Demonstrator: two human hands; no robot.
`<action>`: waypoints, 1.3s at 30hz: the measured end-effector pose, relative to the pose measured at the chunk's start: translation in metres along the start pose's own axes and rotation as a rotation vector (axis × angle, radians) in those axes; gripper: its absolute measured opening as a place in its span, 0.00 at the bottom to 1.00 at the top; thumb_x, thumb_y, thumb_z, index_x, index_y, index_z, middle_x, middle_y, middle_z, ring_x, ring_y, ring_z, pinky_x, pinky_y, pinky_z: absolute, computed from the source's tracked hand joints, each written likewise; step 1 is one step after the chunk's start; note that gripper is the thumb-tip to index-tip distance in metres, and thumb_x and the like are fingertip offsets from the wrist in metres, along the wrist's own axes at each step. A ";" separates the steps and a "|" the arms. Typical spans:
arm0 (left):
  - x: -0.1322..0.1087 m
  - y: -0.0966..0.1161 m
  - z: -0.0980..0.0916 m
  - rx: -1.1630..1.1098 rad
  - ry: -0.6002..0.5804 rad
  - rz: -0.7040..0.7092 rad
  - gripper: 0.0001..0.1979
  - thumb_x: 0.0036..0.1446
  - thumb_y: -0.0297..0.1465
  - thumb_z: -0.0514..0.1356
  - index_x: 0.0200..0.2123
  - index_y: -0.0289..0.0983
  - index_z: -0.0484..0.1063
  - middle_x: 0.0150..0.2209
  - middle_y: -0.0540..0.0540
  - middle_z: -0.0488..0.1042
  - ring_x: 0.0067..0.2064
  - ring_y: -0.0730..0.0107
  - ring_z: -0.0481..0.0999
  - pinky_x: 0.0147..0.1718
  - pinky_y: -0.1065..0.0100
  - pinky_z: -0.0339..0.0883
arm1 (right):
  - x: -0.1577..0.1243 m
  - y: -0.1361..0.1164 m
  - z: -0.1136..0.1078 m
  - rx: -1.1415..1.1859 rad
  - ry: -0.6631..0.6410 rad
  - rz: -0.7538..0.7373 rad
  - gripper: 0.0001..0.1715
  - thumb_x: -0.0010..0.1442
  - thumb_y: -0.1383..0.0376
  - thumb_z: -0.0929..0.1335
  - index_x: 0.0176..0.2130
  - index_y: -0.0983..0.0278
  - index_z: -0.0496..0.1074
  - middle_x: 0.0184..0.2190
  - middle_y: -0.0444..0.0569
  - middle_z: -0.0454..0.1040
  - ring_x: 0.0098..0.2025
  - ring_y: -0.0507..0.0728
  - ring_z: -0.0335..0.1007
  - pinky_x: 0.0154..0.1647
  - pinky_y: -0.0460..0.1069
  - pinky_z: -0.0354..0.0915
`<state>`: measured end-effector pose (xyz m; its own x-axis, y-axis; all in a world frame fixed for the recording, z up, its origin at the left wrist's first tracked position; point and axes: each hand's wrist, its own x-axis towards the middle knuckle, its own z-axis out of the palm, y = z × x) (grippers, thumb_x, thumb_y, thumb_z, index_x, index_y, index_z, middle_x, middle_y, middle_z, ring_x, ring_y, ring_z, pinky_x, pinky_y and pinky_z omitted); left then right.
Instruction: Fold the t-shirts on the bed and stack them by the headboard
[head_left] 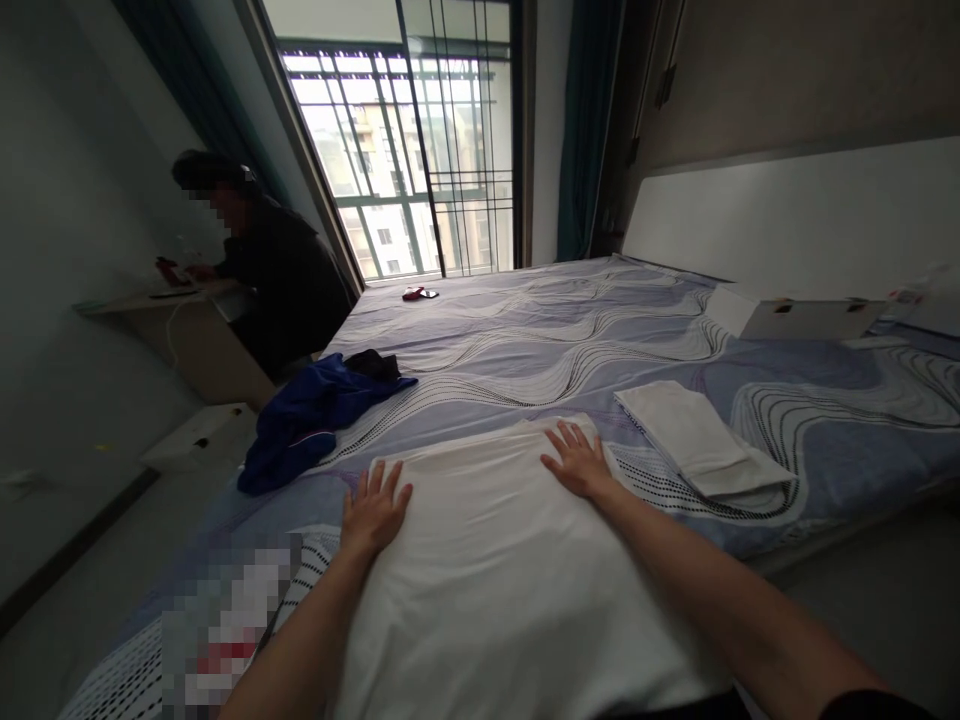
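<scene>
A large white cloth (480,560) is spread over the near part of the bed, its lower end running out of view below me. My left hand (375,510) lies flat at its left far corner, fingers spread. At the right far corner rests my right hand (577,460), palm down and fingers apart. Slight creases run across the cloth between the two hands. To the right of my right hand, a folded white cloth (697,440) lies by itself on the patterned bedsheet (525,350).
Dark blue clothing (300,420) lies bunched on the left. A white box (795,312) stands by the headboard (795,220), another white box (199,440) on the floor. A person (277,260) sits at a desk (195,330). A small red item (412,294) lies far back.
</scene>
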<state>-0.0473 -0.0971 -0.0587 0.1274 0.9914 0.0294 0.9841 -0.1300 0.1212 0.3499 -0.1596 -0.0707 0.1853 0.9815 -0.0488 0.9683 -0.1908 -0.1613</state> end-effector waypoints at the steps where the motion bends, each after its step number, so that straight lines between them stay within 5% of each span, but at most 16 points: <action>1: 0.004 -0.002 0.000 -0.004 -0.005 0.001 0.32 0.65 0.49 0.39 0.70 0.48 0.49 0.73 0.46 0.44 0.72 0.48 0.42 0.66 0.38 0.40 | 0.005 0.003 0.001 -0.009 0.001 0.016 0.40 0.67 0.41 0.50 0.71 0.49 0.41 0.74 0.43 0.34 0.73 0.66 0.25 0.67 0.72 0.29; 9: 0.021 -0.005 0.000 0.003 -0.024 0.010 0.33 0.65 0.47 0.38 0.70 0.44 0.48 0.73 0.47 0.44 0.72 0.48 0.42 0.65 0.37 0.40 | 0.024 0.005 0.001 0.009 0.007 0.062 0.40 0.66 0.41 0.51 0.71 0.49 0.41 0.74 0.42 0.36 0.73 0.68 0.26 0.66 0.74 0.31; 15: 0.002 -0.025 -0.003 0.017 -0.059 0.027 0.35 0.65 0.48 0.39 0.71 0.42 0.45 0.73 0.43 0.42 0.72 0.47 0.42 0.65 0.37 0.41 | -0.005 0.030 -0.001 -0.004 -0.016 -0.025 0.37 0.68 0.44 0.51 0.71 0.49 0.41 0.74 0.42 0.35 0.74 0.64 0.28 0.67 0.74 0.33; 22: -0.083 -0.065 0.008 -0.035 0.082 0.164 0.33 0.65 0.40 0.47 0.69 0.32 0.52 0.71 0.30 0.49 0.71 0.42 0.49 0.63 0.40 0.51 | -0.079 0.088 0.008 0.052 0.003 -0.033 0.36 0.68 0.52 0.55 0.71 0.56 0.46 0.73 0.45 0.41 0.73 0.64 0.33 0.69 0.71 0.36; 26: -0.162 -0.068 -0.001 -0.077 0.320 0.570 0.31 0.63 0.27 0.49 0.69 0.46 0.52 0.72 0.43 0.49 0.72 0.53 0.45 0.64 0.49 0.56 | -0.141 0.112 0.003 0.225 -0.037 -0.233 0.35 0.65 0.61 0.56 0.70 0.53 0.51 0.71 0.45 0.48 0.73 0.64 0.39 0.69 0.71 0.39; 31: -0.238 -0.062 -0.032 0.169 0.326 0.911 0.40 0.54 0.19 0.52 0.67 0.53 0.55 0.70 0.52 0.55 0.72 0.55 0.48 0.68 0.47 0.41 | -0.229 0.143 -0.007 0.168 -0.004 -0.579 0.38 0.62 0.69 0.59 0.69 0.52 0.52 0.73 0.45 0.42 0.73 0.63 0.33 0.70 0.65 0.43; 34: -0.253 -0.061 -0.039 0.271 0.352 0.978 0.37 0.55 0.21 0.53 0.66 0.52 0.58 0.70 0.52 0.56 0.72 0.54 0.48 0.69 0.47 0.34 | -0.260 0.154 0.000 0.020 0.109 -0.653 0.40 0.62 0.68 0.62 0.69 0.52 0.52 0.73 0.47 0.37 0.73 0.66 0.32 0.70 0.67 0.41; 39: -0.247 -0.058 -0.021 0.218 0.519 1.039 0.25 0.63 0.30 0.55 0.62 0.53 0.65 0.69 0.55 0.58 0.72 0.59 0.48 0.70 0.48 0.33 | -0.270 0.150 0.025 0.013 0.345 -0.695 0.33 0.64 0.66 0.62 0.66 0.50 0.60 0.73 0.45 0.39 0.73 0.67 0.38 0.70 0.65 0.45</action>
<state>-0.1387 -0.3350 -0.0526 0.8632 0.2806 0.4197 0.4447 -0.8161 -0.3691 0.4407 -0.4534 -0.1066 -0.4204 0.8251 0.3774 0.8794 0.4729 -0.0543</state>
